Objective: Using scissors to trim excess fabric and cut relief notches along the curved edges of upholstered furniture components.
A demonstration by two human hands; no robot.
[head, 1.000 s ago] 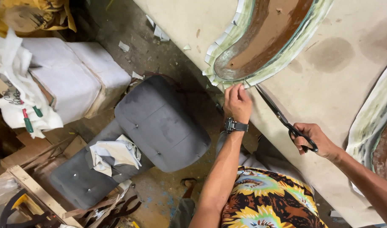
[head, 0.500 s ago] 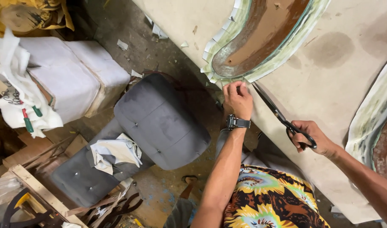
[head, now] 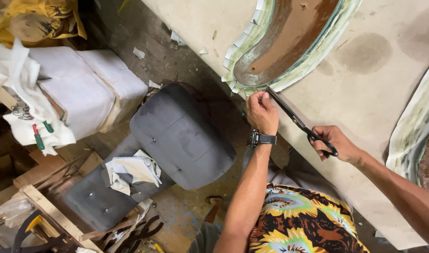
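My right hand [head: 335, 142] grips the handles of long black scissors [head: 295, 120], whose blades point up-left to the edge of a curved brown piece with a pale green fabric border [head: 289, 44] lying on a beige work board [head: 373, 98]. My left hand [head: 262, 112], with a black wristwatch, pinches the border's lower edge right beside the blade tips. The border's edge is snipped into small flaps on its left side.
A grey padded seat cushion [head: 182, 136] sits left of my arm, above a second grey cushion [head: 90, 199] with white cloth [head: 132, 170] on it. A white upholstered block [head: 83, 91] stands at the left. Wood strips and tools [head: 45, 220] lie at the bottom left.
The scissors have advanced up-left along the board until the tips meet the border. My left hand has shifted slightly up, keeping its hold on the border's edge.
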